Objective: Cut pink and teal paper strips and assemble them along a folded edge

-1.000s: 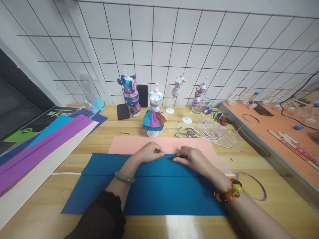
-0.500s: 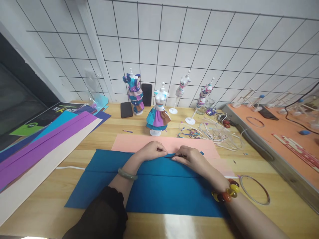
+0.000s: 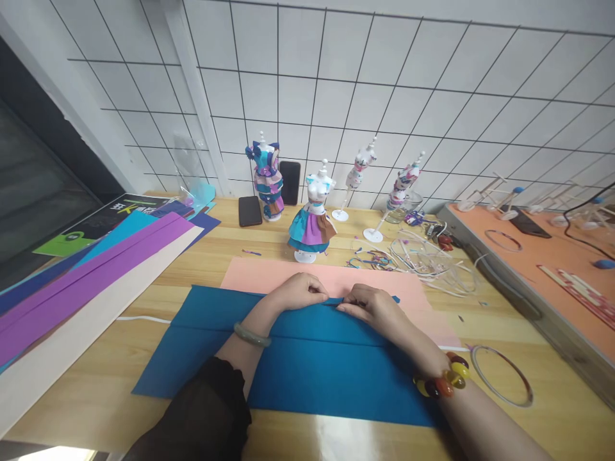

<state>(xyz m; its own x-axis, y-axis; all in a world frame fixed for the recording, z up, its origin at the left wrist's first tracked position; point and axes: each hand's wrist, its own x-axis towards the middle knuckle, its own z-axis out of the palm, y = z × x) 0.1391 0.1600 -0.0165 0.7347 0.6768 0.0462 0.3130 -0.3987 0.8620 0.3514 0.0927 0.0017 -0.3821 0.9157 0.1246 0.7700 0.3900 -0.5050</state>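
White tiles [image 3: 302,77] with dark lines cover the wall behind a wooden desk [image 3: 96,410]. On the desk, right in front of the person, lies a big blue sheet [image 3: 331,378]. It looks smooth and mostly flat, with one straight line running across it from side to side. The left hand [image 3: 303,292] has its fingers pinched on the sheet's far edge. Just beside it, the right hand [image 3: 369,304] has its fingers closed on a thin dark thing [image 3: 330,304], too small to make out. A pink sheet [image 3: 269,272] peeks out past the far edge. Behind that stands a little doll body [image 3: 312,230] in a bright skirt. Long colored sheets [image 3: 96,275] lie to the left, tangled strings [image 3: 427,262] to the right.
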